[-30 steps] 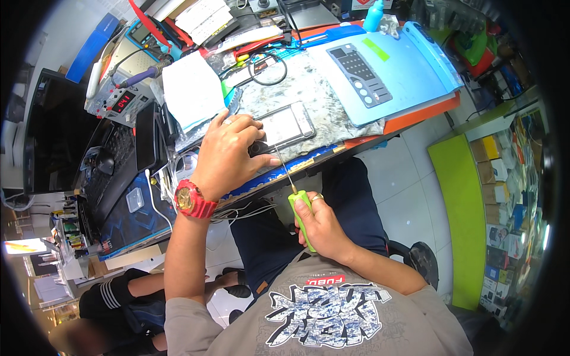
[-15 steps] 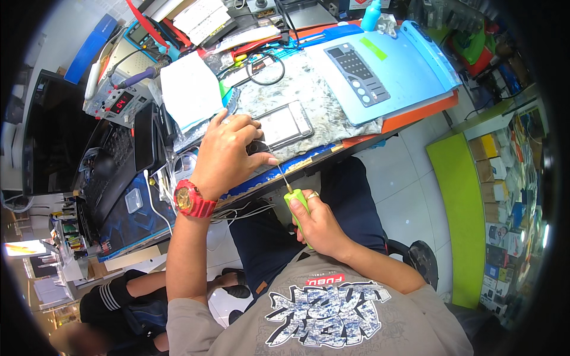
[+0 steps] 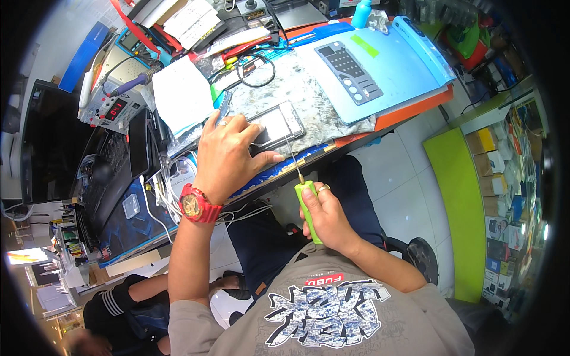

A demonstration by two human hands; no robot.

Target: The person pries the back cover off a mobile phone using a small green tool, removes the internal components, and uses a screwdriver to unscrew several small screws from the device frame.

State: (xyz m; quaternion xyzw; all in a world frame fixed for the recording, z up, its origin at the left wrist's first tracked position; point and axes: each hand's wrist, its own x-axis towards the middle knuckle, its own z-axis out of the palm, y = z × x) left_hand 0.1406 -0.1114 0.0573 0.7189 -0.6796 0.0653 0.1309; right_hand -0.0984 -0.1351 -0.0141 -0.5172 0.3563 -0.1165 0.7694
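The phone [image 3: 278,126] lies flat near the front edge of the surface [image 3: 242,188], on a mottled grey-white mat [image 3: 320,92]. Its dark frame surrounds a pale, bright middle.

The person's left hand [image 3: 230,145] is at the phone's left end, its fingers bent over that end. This grip is partly spread, the thumb well apart from the fingers and pointing right along the phone's near side; whether it clamps the phone cannot be told. A red watch [image 3: 199,204] is on that wrist.

The right hand [image 3: 328,216] has its grip closed around the green handle of a tool [image 3: 303,196], in front of the surface. The tool's thin metal shaft slants up to the phone's near edge; whether the tip touches cannot be told.

White paper [image 3: 183,95] lies beyond the left hand, and a black cable [image 3: 273,72] loops behind the phone. To the right is a light-blue board [image 3: 404,83] with a dark keypad [image 3: 349,72], partly over an orange sheet [image 3: 415,111]. A blue bottle [image 3: 361,16] stands behind the board.
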